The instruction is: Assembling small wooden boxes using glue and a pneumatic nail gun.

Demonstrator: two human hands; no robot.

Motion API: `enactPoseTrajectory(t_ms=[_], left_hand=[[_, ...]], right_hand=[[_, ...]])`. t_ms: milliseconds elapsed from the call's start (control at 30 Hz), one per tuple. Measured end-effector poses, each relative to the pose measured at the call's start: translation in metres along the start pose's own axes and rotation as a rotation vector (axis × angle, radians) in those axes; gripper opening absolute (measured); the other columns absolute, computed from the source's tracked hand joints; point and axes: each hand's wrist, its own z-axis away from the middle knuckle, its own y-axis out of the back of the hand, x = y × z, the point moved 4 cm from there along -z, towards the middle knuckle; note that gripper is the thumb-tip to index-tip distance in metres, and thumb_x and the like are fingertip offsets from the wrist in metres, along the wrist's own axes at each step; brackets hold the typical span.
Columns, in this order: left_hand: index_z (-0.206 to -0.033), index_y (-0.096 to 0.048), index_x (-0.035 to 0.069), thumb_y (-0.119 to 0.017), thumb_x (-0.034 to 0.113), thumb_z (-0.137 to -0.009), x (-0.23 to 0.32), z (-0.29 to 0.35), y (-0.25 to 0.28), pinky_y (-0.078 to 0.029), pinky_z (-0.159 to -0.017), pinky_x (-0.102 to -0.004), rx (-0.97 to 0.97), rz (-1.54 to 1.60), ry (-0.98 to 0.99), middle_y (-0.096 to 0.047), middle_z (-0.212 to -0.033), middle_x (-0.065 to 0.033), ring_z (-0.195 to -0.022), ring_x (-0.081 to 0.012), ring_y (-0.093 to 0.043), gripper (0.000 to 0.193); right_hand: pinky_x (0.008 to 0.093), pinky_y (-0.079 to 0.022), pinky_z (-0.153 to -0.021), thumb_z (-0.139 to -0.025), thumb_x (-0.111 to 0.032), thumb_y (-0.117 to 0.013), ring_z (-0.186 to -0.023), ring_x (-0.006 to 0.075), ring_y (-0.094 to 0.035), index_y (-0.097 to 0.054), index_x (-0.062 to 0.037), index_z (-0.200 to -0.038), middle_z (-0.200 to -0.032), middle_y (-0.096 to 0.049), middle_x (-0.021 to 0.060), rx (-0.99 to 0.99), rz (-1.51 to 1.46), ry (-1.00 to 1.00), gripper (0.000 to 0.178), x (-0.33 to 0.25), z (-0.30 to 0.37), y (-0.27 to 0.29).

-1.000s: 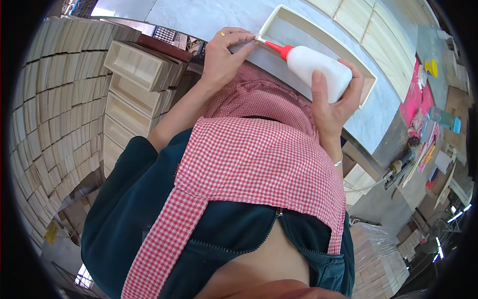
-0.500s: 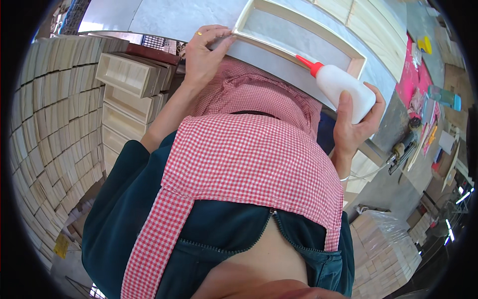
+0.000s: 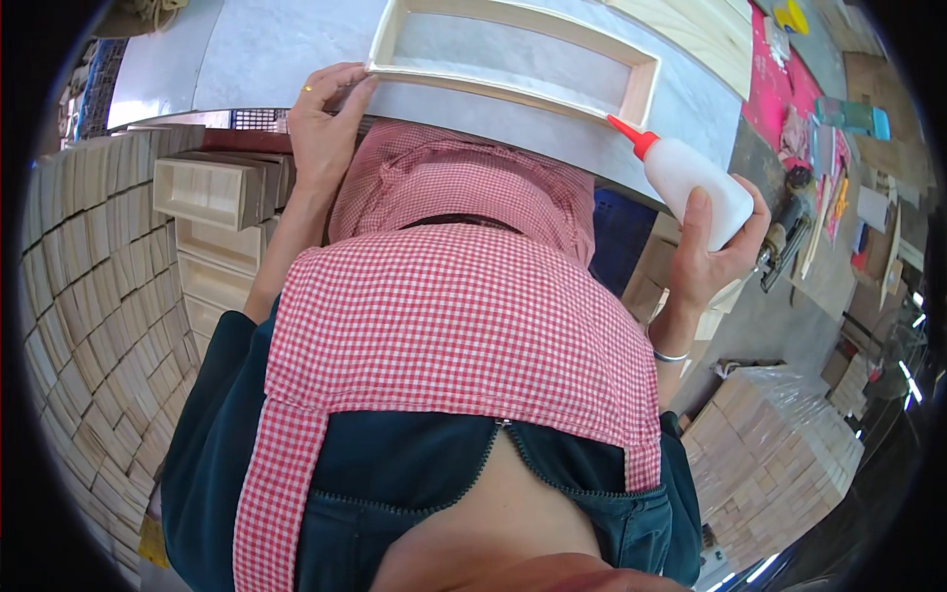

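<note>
A long rectangular wooden frame (image 3: pixel 493 91) with thin pale walls lies on the grey marbled tabletop (image 3: pixel 266 54), near its front edge. My left hand (image 3: pixel 330 128) pinches the frame's near left corner between thumb and fingers. In my right hand (image 3: pixel 715 237) is a white glue bottle (image 3: pixel 695 187) with a red pointed nozzle, tilted so the tip points up and left. That tip is at the near right corner of the frame; whether it touches the wood I cannot tell. Any glue at the tip is too small to see.
Pale wooden boards (image 3: pixel 695 35) lie at the table's far right. Tall stacks of wood pieces (image 3: pixel 89 296) and open wooden boxes (image 3: pixel 202 192) stand on the left. A side bench (image 3: pixel 760 128) with tools is on the right, above a plastic-wrapped wood stack (image 3: pixel 779 444).
The bottle's nozzle has moved right along the frame's near wall to its right corner. My left hand stays at the left corner. The whole view has shifted.
</note>
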Motion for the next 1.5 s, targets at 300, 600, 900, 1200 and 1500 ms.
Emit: enactPoseTrajectory(t_ms=[300,600,900,1200,1500], left_hand=[[-0.105,-0.074,0.002,-0.073,0.01,-0.09,0.006,-0.003,-0.001,-0.052,-0.085,-0.025,-0.01,-0.042,0.038,-0.069,-0.111,-0.0054,-0.095,-0.0142,-0.063,0.017],[-0.107,-0.072,-0.001,-0.07,0.008,-0.091,0.01,-0.002,0.0,-0.05,-0.083,-0.0269,-0.068,-0.157,0.01,-0.067,-0.112,-0.0079,-0.097,-0.0169,-0.061,0.018],[-0.106,-0.069,-0.001,-0.066,0.008,-0.092,0.003,-0.001,0.004,-0.047,-0.082,-0.0282,-0.098,-0.208,0.036,-0.066,-0.112,-0.0087,-0.094,-0.0181,-0.058,0.017],[-0.102,-0.066,-0.001,-0.06,0.009,-0.092,0.009,-0.01,0.001,-0.044,-0.084,-0.0279,-0.128,-0.085,0.281,-0.066,-0.098,-0.0064,-0.089,-0.0169,-0.054,0.015],[-0.095,-0.062,0.0,-0.058,0.016,-0.092,-0.016,-0.038,0.015,-0.041,-0.083,-0.0289,-0.151,-0.318,0.304,-0.061,-0.085,-0.0046,-0.083,-0.0163,-0.048,0.017]], right_hand=[[0.0321,-0.052,-0.078,-0.086,-0.015,-0.074,-0.088,0.022,-0.061,-0.055,-0.0021,-0.12,-0.109,-0.062,0.0126,0.056,0.047,-0.045,0.041,0.009,-0.004,0.021],[0.0356,-0.048,-0.089,-0.085,-0.015,-0.072,-0.096,0.0256,-0.058,-0.054,-0.0015,-0.119,-0.108,-0.061,0.0142,0.343,-0.073,-0.128,0.041,0.068,-0.044,0.029],[0.0352,-0.05,-0.078,-0.076,-0.028,-0.078,-0.084,0.026,-0.058,-0.049,-0.0047,-0.095,-0.094,-0.057,0.0122,0.492,0.26,-0.122,0.042,0.179,-0.231,0.02],[0.0428,-0.054,-0.076,-0.082,-0.036,-0.073,-0.084,0.0364,-0.067,-0.067,-0.0019,-0.107,-0.095,-0.071,0.0203,0.28,0.567,-0.259,0.043,0.221,-0.295,-0.012],[0.0362,-0.05,-0.056,-0.093,-0.023,-0.065,-0.058,0.0229,-0.064,-0.069,0.0069,-0.083,-0.064,-0.066,0.0142,0.887,0.48,-0.215,0.032,0.201,-0.025,0.164]])
